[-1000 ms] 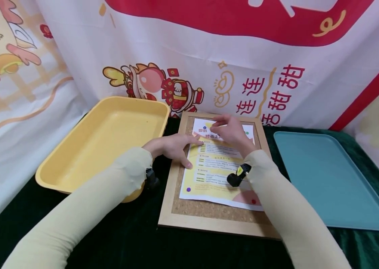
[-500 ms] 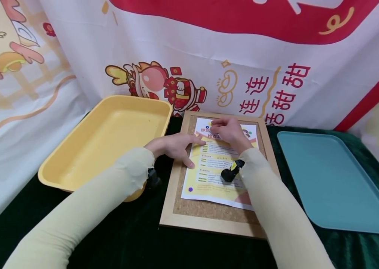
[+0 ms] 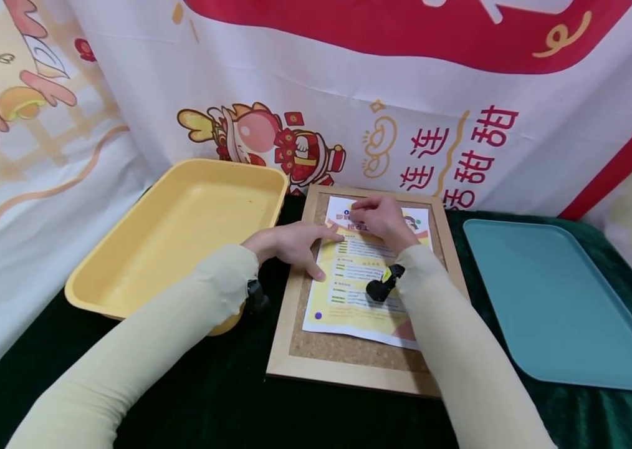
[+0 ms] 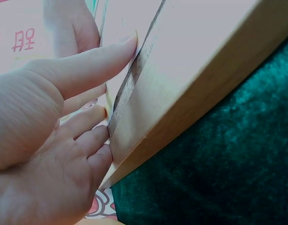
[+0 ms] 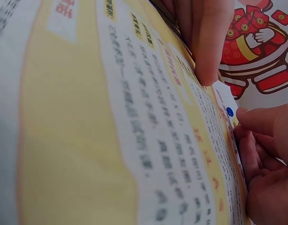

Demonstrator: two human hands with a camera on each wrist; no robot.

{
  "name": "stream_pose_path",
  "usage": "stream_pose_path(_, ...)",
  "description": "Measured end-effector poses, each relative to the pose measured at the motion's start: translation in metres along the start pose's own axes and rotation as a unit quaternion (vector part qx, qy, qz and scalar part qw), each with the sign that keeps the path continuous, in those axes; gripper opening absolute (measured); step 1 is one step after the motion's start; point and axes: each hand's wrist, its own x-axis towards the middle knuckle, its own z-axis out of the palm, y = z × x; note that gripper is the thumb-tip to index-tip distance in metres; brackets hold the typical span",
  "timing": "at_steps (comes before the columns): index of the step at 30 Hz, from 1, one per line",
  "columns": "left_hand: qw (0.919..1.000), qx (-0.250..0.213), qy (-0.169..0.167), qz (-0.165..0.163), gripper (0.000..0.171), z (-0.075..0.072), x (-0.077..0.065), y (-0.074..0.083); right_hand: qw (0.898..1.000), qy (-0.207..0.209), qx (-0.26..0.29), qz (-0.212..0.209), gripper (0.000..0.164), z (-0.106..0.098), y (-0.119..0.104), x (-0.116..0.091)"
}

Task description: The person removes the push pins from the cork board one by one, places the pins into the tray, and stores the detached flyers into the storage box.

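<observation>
A cork board (image 3: 349, 355) with a pale wooden frame lies on the dark green cloth, bearing a yellow printed sheet (image 3: 327, 305). My left hand (image 3: 293, 244) rests spread over the sheet's left edge and the frame; in the left wrist view its thumb (image 4: 101, 65) lies straight along the paper edge. Near the sheet's top, my right hand (image 3: 384, 221) has its fingers curled, thumb and forefinger tips right beside a blue pushpin (image 5: 230, 112). Whether they grip it I cannot tell. A purple pushpin (image 3: 318, 315) sits at the lower left; the lower right corner is hidden by my sleeve.
To the left stands a deep yellow tray (image 3: 176, 231), its near side partly covered by my left sleeve. On the right lies a flat blue-green tray (image 3: 568, 305). A printed white and red fabric backdrop (image 3: 293, 68) rises close behind the board.
The view has shifted slightly. My right fingertips have come a little closer to the blue pushpin, and the right forearm has swung left over the sheet's lower right corner. The left hand stays in place.
</observation>
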Motion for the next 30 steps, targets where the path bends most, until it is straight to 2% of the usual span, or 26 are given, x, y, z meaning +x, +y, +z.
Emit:
stream_pose_path(9, 1.0, 0.001, 0.001, 0.004, 0.088, -0.0024, -0.0005, 0.0009, 1.0, 0.01, 0.01, 0.003, 0.021, -0.0001, -0.0074, -0.0008)
stream_pose_path(14, 0.9999, -0.01, -0.009, 0.008, 0.088, -0.0008, 0.0007, 0.0009, 1.0, 0.007, 0.009, 0.018, 0.02, -0.0004, -0.0061, -0.0005)
stream_pose_path(20, 0.9999, -0.007, -0.005, 0.008, 0.087, 0.0008, 0.0016, 0.0012, 1.0, 0.005, 0.005, 0.026, 0.02, -0.0015, -0.0047, -0.0007)
stream_pose_path(30, 1.0, -0.003, 0.0, -0.001, 0.088, 0.0007, -0.0002, 0.001, 1.0, -0.001, -0.01, 0.025, 0.018, -0.0003, -0.01, 0.0006)
